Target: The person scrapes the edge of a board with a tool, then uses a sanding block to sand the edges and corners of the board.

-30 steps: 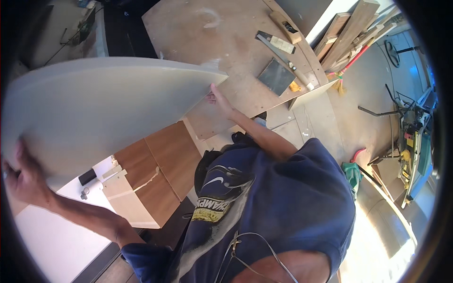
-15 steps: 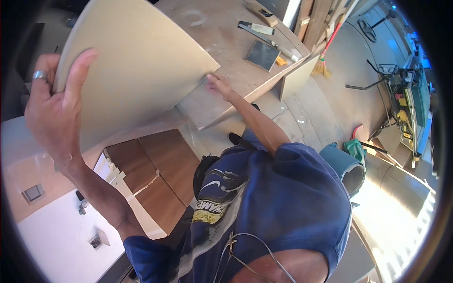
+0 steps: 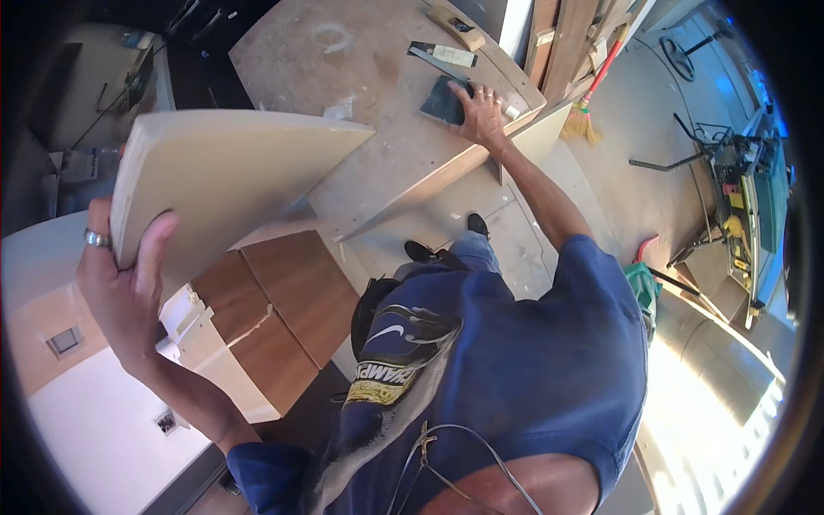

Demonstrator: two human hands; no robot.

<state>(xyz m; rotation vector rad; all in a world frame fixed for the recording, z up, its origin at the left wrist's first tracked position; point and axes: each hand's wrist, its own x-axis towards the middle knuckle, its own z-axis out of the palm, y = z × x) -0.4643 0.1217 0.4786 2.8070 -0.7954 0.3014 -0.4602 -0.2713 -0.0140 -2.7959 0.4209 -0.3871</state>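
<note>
My left hand [image 3: 129, 283], with a ring on one finger, is closed on the near left edge of a pale flat board [image 3: 232, 163]. The board is tilted up, its far end over the workbench [image 3: 296, 56]. Over on the bench's right side, my right hand [image 3: 482, 116] lies low with thumb and fingers apart. Its thumb touches a dark rectangular sheet [image 3: 440, 101]; what is under the palm is hidden. Just beyond lie a long flat metal tool [image 3: 439, 63], a pale label-like strip [image 3: 453, 55] and a wooden hand plane [image 3: 457, 27].
A brown wooden cabinet [image 3: 275, 318] stands below the board. Another panel [image 3: 536, 142] leans against the bench's right end. Farther right are a broom [image 3: 584, 120] and a cluttered stand [image 3: 742, 215]. My shoes [image 3: 477, 225] show on the tiled floor.
My right hand has left the board's right corner and moved right onto the tools. The board has tipped and lowered, with my left hand still holding it.
</note>
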